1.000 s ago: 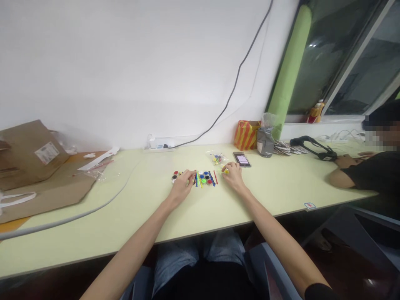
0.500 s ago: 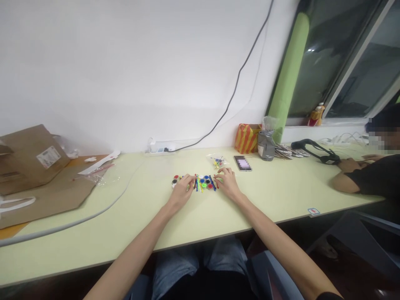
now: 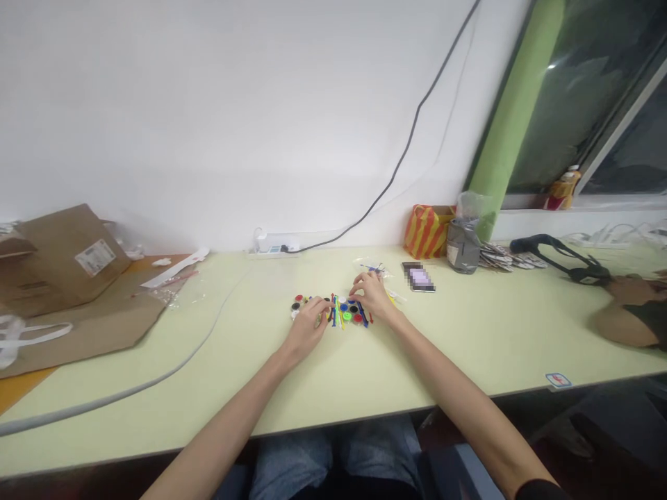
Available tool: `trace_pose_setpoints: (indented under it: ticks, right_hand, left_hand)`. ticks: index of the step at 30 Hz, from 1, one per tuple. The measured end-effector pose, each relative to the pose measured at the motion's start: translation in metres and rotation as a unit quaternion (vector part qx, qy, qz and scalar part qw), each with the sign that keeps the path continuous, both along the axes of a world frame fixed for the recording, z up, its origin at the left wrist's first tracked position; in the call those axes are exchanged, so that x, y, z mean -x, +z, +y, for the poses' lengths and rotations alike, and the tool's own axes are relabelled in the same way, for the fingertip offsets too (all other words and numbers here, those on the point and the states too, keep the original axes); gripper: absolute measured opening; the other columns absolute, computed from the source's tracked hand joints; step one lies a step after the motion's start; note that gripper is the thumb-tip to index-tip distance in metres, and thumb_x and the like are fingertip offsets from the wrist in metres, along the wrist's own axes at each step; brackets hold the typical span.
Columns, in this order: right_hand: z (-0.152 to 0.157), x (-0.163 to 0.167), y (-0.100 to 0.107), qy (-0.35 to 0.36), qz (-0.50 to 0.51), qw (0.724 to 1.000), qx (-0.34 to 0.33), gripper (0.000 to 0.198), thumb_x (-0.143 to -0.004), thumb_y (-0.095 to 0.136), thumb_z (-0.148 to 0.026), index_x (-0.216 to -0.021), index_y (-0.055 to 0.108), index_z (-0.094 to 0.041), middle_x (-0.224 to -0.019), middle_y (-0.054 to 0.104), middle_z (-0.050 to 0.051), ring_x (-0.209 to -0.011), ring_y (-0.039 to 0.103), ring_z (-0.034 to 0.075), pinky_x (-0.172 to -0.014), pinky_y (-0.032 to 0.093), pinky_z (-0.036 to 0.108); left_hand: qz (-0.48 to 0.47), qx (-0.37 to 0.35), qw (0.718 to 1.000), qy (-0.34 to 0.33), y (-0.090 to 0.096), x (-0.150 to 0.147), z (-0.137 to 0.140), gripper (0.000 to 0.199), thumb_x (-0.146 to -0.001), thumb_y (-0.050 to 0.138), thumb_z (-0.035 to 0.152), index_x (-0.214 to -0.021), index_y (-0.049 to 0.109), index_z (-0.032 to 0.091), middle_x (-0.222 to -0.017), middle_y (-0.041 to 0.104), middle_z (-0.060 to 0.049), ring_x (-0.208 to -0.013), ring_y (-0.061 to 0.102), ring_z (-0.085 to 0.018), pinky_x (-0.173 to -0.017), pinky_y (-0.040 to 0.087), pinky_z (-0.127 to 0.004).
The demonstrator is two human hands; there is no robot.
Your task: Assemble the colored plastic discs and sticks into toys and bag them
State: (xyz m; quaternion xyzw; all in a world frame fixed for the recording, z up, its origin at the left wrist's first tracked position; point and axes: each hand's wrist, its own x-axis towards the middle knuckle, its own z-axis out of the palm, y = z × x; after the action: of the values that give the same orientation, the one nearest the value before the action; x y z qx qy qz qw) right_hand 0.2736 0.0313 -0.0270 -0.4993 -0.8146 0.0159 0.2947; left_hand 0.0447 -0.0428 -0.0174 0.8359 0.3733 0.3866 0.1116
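Stretching toward the person, the pale table (image 3: pixel 208 389) bears a small spread of coloured pieces lying between and just under the two hands. The left hand (image 3: pixel 307 323) bends over the spread's left part, its fingertips drawn together beside the sticks; whether they grip a piece I cannot tell. The right hand (image 3: pixel 374 297) curls over the upper right part, fingers bent, and its grasp is hidden too. A phone (image 3: pixel 418 276) lies near it, to its right. Round discs (image 3: pixel 347 317) show between the hands, and a thin blue stick (image 3: pixel 363 316) lies just below the right fingers.
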Motion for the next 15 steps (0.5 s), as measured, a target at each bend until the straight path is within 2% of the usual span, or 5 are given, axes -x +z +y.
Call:
trace_pose_setpoints:
  ticks: [8, 15]
  right_hand:
    - [0.000, 0.002, -0.006, 0.001, 0.004, 1.000, -0.001, 0.010, -0.087, 0.069, -0.028, -0.080, 0.074, -0.024, -0.102, 0.063, 0.006, -0.103, 0.047, 0.025, -0.093, 0.032, 0.042]
    - [-0.014, 0.002, 0.012, -0.015, 0.096, 0.995, -0.023, 0.011, -0.089, 0.067, -0.028, -0.082, 0.075, -0.024, -0.103, 0.065, 0.007, -0.106, 0.050, 0.026, -0.094, 0.036, 0.042]
  left_hand:
    - [-0.001, 0.008, 1.000, -0.009, -0.001, -0.002, 0.000, 0.027, -0.092, 0.043, 0.013, -0.107, 0.063, 0.022, -0.094, 0.059, -0.006, -0.091, 0.058, -0.020, -0.085, 0.047, -0.036]
    - [-0.024, 0.007, 1.000, 0.006, 0.001, -0.003, -0.004, 0.028, -0.096, 0.044, 0.019, -0.121, 0.057, 0.023, -0.099, 0.062, -0.006, -0.096, 0.059, -0.020, -0.089, 0.046, -0.036]
